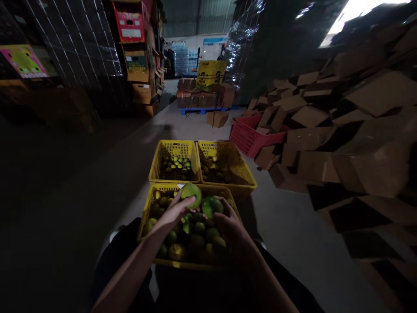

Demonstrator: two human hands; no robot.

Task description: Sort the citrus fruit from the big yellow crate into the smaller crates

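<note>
My left hand (178,206) is closed round a light green citrus fruit (190,195). In my right hand (228,216) is a darker green citrus fruit (211,207), close beside the first one. Both hands are above the near yellow crate (145,213), which holds many green and yellowish fruits (199,228). Behind it stand two more yellow crates. The back left crate (155,163) has small bright green fruits (177,163) at its bottom. Dull, shaded fruits (218,171) lie in the back right crate (246,169).
A red crate (246,134) and a large heap of flattened cardboard boxes (312,130) lie to the right. Further back, a blue pallet (205,110) carries cartons and a yellow box (211,74). Stacked fruit cartons (138,65) rise at the left. My knees flank the near crate.
</note>
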